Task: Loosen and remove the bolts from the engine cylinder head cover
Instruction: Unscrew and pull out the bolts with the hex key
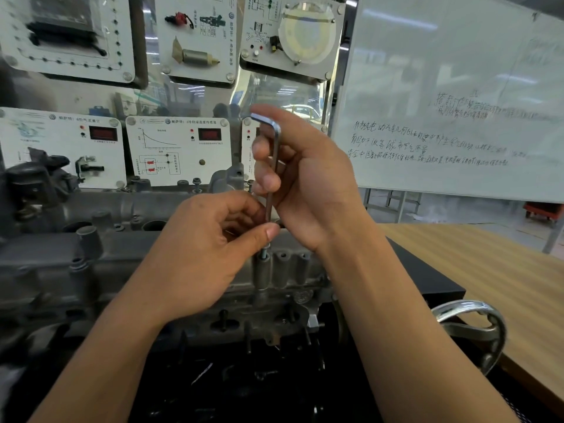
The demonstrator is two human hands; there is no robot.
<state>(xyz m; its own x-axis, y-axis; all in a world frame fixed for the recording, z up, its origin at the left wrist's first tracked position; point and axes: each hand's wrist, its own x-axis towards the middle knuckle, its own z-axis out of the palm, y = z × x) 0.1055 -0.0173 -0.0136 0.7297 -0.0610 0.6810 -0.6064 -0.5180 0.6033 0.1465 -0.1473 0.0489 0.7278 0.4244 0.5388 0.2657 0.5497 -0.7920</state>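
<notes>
Forearms, two, bare: both enter from the bottom and meet over the right end of the engine.

Left hand (pixel 207 248): thumb and fingertips pinch the lower end of the key's shaft, just above the bolt.

Right hand (pixel 305 178): fingers curled round the upper shaft; the two hands are close together on the one tool.

L-shaped bright steel hex key (pixel 276 148): held upright, short arm at the top pointing left, long arm running down towards the bolt head.

Small silver steel bolt (pixel 264 251): stands in a round boss at the near edge of the cover, towards its right end. It sits proud, with shank showing below the head, so it is judged already loosened. Judged light, rigid and probably oily, so slippery. The best hold is a thumb-and-forefinger pinch under the head, lifting straight up so it does not drop among the parts below.

Dull grey cast-metal cylinder head cover (pixel 122 264): heavy and fixed, with empty bosses beside the bolt.

Curved chrome handle (pixel 476 325): lies at the near edge of the table.

Pale wooden table (pixel 488 264): right of the engine.

Dark flanged bolt (pixel 197 183): stands upright at the cover's far edge.

White sensor display panels (pixel 180 148): mounted behind the engine.

Large whiteboard with handwriting (pixel 457 87): far right.
</notes>
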